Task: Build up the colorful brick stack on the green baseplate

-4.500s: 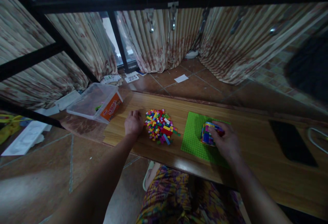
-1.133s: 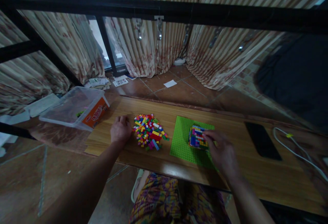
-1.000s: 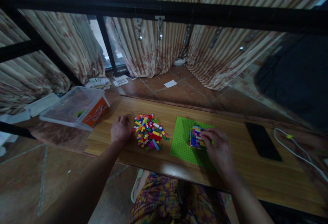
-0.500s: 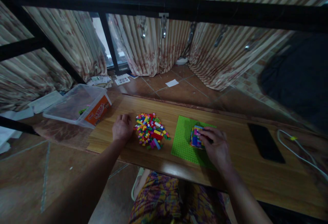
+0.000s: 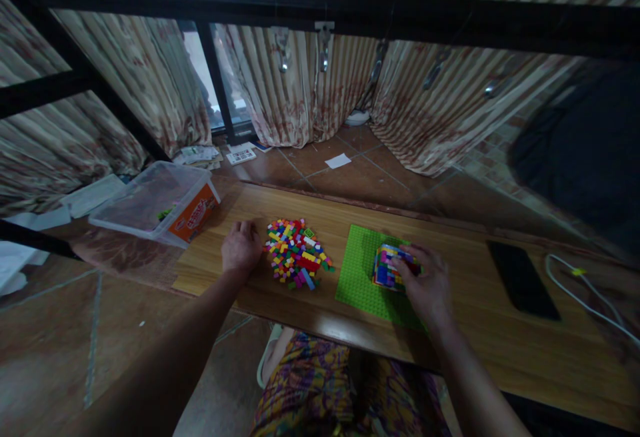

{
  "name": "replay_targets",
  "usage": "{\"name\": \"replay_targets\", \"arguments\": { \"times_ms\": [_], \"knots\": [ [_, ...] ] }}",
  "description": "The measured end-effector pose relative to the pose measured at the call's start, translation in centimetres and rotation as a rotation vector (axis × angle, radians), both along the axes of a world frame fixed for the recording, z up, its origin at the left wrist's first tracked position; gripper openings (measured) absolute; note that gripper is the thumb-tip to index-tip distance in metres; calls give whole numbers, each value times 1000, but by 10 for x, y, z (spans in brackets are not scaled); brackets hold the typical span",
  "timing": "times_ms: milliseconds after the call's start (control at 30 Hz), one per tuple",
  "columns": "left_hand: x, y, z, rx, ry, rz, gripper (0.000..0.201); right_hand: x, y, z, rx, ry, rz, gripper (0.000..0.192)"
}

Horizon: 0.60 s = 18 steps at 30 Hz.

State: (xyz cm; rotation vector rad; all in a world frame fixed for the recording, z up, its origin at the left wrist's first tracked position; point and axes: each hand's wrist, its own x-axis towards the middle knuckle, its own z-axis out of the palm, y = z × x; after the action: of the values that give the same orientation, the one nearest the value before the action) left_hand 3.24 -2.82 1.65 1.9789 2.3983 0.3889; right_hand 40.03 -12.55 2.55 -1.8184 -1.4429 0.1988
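Closest to the camera, right at the bottom edge, sits a lap in colourful patterned cloth (image 5: 320, 390), mostly cut off, with both forearms reaching out over it. Just past that comes the wooden surface (image 5: 500, 330). The right hand (image 5: 425, 284) is curled around a small multicoloured brick block (image 5: 387, 267) that sits on the green baseplate (image 5: 363, 277), fingers wrapped over the block's right and top sides, so it's holding the block rather than hanging open. The left hand (image 5: 241, 249) rests palm down and loosely closed on the wood, touching the left edge of the loose brick pile (image 5: 297, 254); can't tell if there's a brick tucked under it.

My guess on handling: the block is light, hard plastic, stiff but made of many tiny pieces, so squeezing from the sides or prying at one corner could pop bits off. Best grabbed across two opposite flat sides, with the baseplate held down. The baseplate looks thin and may flex or slide on the smooth wood.

Further right lies a dark phone (image 5: 523, 280) and a white cable (image 5: 585, 290), the cable running out of frame. Off to the left, a clear plastic tub (image 5: 160, 200) with an orange label sits tilted at the surface's far corner; its contents are too dim to read. Behind all that, tiled floor with scattered paper, striped curtains (image 5: 310, 90) and a black metal frame (image 5: 350, 17). The whole scene is dark, and the block's right side is hidden by fingers.
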Motion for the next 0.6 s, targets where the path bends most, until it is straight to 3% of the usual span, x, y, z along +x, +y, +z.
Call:
{"name": "replay_targets", "arguments": {
  "times_ms": [267, 600],
  "knots": [
    [-1, 0, -1, 23, -14, -20, 28, -1, 7, -6, -66, 298, -38, 41],
    [-2, 0, -4, 35, 2, -22, 27, -2, 9, -1, -91, 311, -43, 40]
  ]
}}
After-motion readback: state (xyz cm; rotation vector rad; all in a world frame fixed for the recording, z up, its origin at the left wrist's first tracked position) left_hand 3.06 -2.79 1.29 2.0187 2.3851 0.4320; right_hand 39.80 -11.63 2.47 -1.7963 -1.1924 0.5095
